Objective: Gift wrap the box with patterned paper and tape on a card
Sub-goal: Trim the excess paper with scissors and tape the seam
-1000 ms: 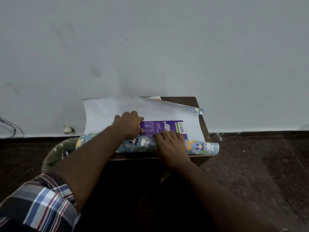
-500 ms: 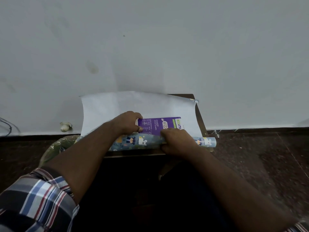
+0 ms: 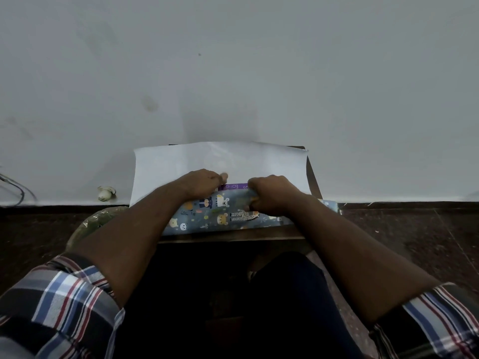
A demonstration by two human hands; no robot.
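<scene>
On the small dark table (image 3: 312,174) set against the pale wall (image 3: 233,60), a sheet of wrapping paper (image 3: 197,159) is spread with its white underside up, its far edge reaching the table's back edge. Toward the table's near edge, the paper's patterned side, blue with cartoon animals, is folded up and over a purple box (image 3: 233,187), of which only a narrow strip is seen between the two hands. The folded paper edge is gripped by the left hand (image 3: 203,183) at the box's left end, fingers curled. The same fold is clenched by the right hand (image 3: 270,194) at the box's right end, thumb tucked under the paper. Left of the table, a small white object (image 3: 105,193) lies at the wall's base, and a green bag-lined bin (image 3: 98,221) is partly hidden by the left forearm.
</scene>
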